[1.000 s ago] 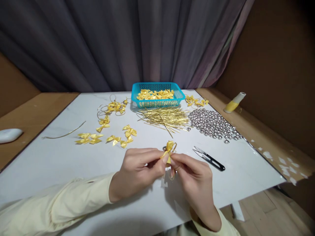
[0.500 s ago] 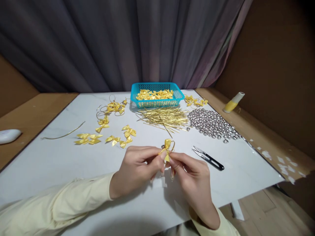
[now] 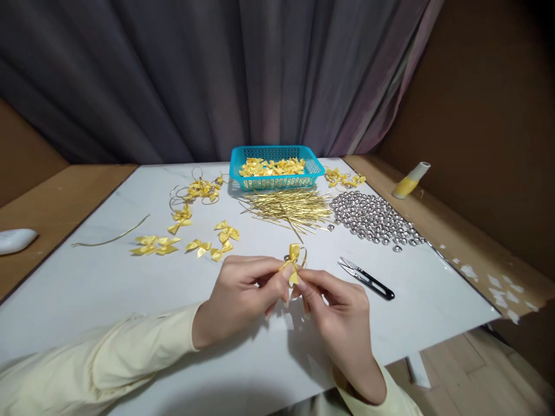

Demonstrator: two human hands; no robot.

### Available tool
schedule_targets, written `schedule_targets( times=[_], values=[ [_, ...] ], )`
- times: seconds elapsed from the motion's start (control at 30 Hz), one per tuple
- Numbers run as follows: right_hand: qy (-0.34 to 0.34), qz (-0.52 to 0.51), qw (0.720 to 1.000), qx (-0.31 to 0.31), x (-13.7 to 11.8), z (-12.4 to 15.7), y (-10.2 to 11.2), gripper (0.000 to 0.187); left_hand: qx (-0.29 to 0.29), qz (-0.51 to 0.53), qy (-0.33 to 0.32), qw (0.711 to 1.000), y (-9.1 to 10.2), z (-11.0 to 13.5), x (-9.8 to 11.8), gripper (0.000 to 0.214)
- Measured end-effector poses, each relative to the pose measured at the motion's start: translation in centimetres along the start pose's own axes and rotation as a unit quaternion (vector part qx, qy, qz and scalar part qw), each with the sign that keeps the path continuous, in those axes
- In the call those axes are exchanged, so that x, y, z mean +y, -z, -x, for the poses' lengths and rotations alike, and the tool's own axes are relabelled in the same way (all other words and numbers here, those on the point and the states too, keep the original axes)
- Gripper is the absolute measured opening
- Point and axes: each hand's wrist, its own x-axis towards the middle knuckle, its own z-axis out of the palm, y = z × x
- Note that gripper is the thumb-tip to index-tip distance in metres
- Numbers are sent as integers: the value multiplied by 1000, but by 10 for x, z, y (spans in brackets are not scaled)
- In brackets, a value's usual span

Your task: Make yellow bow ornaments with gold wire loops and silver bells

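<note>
Above the white table point(image 3: 130, 312), a yellow ribbon bow point(image 3: 294, 254) is held upright between both hands. My left hand point(image 3: 247, 292) pinches its left side between thumb and fingers. My right hand point(image 3: 336, 306) is closed at its lower right, where a thin gold cord point(image 3: 305, 255) curves up in a loop. A small silver bell-like piece point(image 3: 287, 258) shows just left of the bow. The fingertips hide how cord and bow are joined. To the right of my right hand lie black-handled thread snips point(image 3: 368, 279), blades pointing away to the left.
A blue basket point(image 3: 277, 184) of yellow bows stands at the back. Before it lie gold cords point(image 3: 288, 209); silver pieces point(image 3: 373, 218) are heaped to the right. Several loose bows point(image 3: 156, 245) and looped bows point(image 3: 202, 188) lie left. A yellow thread spool point(image 3: 410, 182) stands far right.
Almost nothing differs. Both hands keep their pinch on the bow, and my right fingertips have shifted very slightly.
</note>
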Motion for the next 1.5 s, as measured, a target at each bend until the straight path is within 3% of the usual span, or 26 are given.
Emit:
schedule_targets(
  times=[0.43, 0.67, 0.8, 1.3, 1.5],
  values=[
    [42, 26, 999, 4, 0, -1, 0, 18, -11, 19, 39, 999, -1, 3, -1, 34],
    [140, 61, 987, 41, 8, 4, -3, 27, -23, 41, 58, 997, 0, 1, 2, 35],
    [152, 61, 985, 47, 8, 5, -5, 30, -21, 51, 62, 997, -2, 0, 3, 36],
    [159, 75, 983, 52, 4, 6, -5, 31, 14, -35, -41, 998, -5, 3, 4, 28],
    [155, 82, 983, 49, 3, 5, -6, 31, 4, -66, -42, 997, -6, 3, 4, 27]
  ],
)
